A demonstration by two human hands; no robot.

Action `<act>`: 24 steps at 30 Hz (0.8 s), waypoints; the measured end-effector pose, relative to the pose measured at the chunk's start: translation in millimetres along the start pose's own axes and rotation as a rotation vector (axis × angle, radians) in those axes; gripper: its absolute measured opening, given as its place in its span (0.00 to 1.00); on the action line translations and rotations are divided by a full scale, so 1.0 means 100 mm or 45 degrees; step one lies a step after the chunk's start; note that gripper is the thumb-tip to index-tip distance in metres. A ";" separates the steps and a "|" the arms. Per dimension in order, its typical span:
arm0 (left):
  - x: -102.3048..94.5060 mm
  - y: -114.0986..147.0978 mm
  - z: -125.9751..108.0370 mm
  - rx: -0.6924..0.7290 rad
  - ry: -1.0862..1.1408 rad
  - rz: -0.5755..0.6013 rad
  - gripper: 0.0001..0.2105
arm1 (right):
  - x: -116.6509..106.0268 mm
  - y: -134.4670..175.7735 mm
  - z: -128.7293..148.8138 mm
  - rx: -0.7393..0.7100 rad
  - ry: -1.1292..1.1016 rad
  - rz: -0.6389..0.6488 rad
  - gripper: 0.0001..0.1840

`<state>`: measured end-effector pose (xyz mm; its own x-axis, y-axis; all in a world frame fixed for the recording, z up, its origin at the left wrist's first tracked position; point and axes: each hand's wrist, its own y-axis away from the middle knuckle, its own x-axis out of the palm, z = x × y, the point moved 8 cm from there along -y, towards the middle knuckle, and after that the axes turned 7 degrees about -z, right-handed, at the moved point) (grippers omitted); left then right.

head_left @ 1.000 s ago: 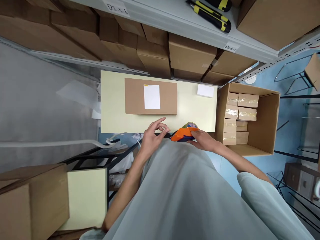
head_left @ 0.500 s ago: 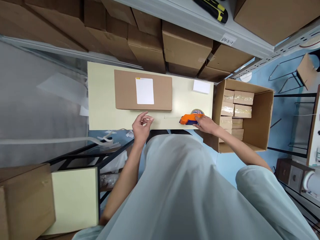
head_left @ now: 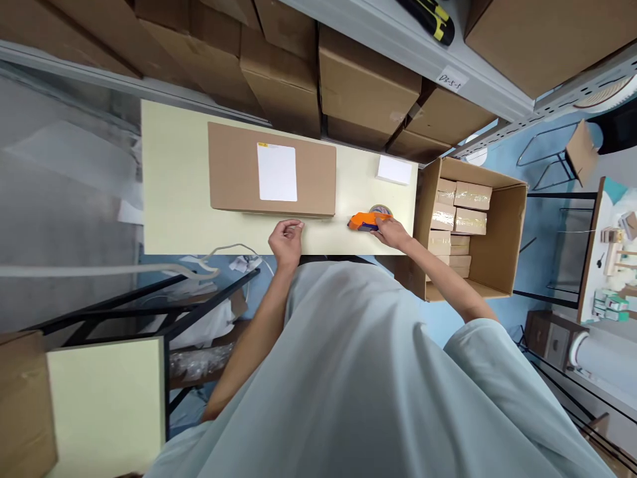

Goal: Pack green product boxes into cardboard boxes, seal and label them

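My right hand (head_left: 391, 232) grips an orange and dark blue tape dispenser (head_left: 367, 220) low over the right part of the cream table. A roll of tape (head_left: 381, 210) shows just behind it; I cannot tell if it is part of the dispenser. My left hand (head_left: 286, 241) is closed, thumb and fingertips pressed together, near the front edge of a closed brown carton (head_left: 318, 179). Whatever those fingers hold is too small or too clear to make out. On the carton's top lies a white label (head_left: 277, 172).
A small white box (head_left: 394, 170) lies at the table's (head_left: 174, 226) back right. To the right stands an open carton (head_left: 502, 232) with several small taped boxes. Shelved cartons (head_left: 368, 79) line the back. A white cable (head_left: 189, 272) hangs at the left.
My left fingers have drawn together and moved closer to the carton's front edge. The dispenser in my right hand has shifted slightly left and away from me. The whole view has turned a little.
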<state>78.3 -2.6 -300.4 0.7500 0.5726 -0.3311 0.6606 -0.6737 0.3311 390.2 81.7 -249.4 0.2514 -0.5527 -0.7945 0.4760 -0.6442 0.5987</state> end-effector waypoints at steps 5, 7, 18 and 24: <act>0.11 -0.07 0.08 -0.072 0.174 -0.126 0.05 | 0.01 -0.10 0.01 0.041 0.016 -0.012 0.26; 0.17 -0.08 0.13 -0.115 0.256 -0.178 0.05 | 0.01 -0.13 0.01 0.059 0.013 -0.029 0.25; 0.28 -0.09 0.17 -0.261 0.273 -0.383 0.30 | -0.08 -0.14 0.18 0.096 -0.009 -0.121 0.24; 0.30 -0.18 0.18 -0.427 0.247 -0.185 0.19 | -0.14 -0.12 0.26 0.142 -0.040 -0.105 0.25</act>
<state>88.1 18.4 -332.6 0.6195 0.7494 -0.2337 0.7102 -0.4083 0.5735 359.2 83.6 -243.4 0.1879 -0.5103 -0.8392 0.3972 -0.7420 0.5401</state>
